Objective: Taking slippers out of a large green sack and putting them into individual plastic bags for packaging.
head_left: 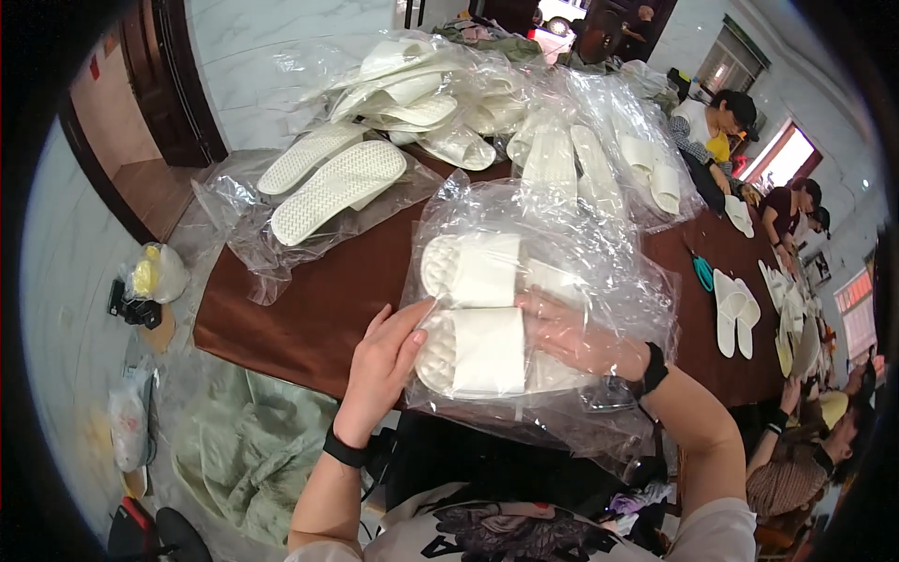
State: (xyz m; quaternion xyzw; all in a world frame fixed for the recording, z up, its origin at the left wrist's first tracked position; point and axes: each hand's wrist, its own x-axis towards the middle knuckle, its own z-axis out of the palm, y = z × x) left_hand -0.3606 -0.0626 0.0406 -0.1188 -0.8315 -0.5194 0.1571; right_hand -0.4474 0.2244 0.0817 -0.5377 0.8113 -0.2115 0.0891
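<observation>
A pair of white slippers (489,351) lies side by side inside a clear plastic bag (604,281) at the table's near edge. Their broad straps face up, and their textured toe ends point left. My right hand (576,339) reaches into the bag from the right, its fingers gripping the slippers by the straps and heels; film partly veils it. My left hand (382,361) is at the toe ends, thumb and fingers pinching the film there. Both wrists wear black bands.
Bagged white slippers (403,98) are heaped across the far side of the brown table (281,323). Teal-handled scissors (703,273) and loose slippers (736,314) lie to the right. Several people (726,122) work along that side. Green cloth (248,450) hangs below the left edge.
</observation>
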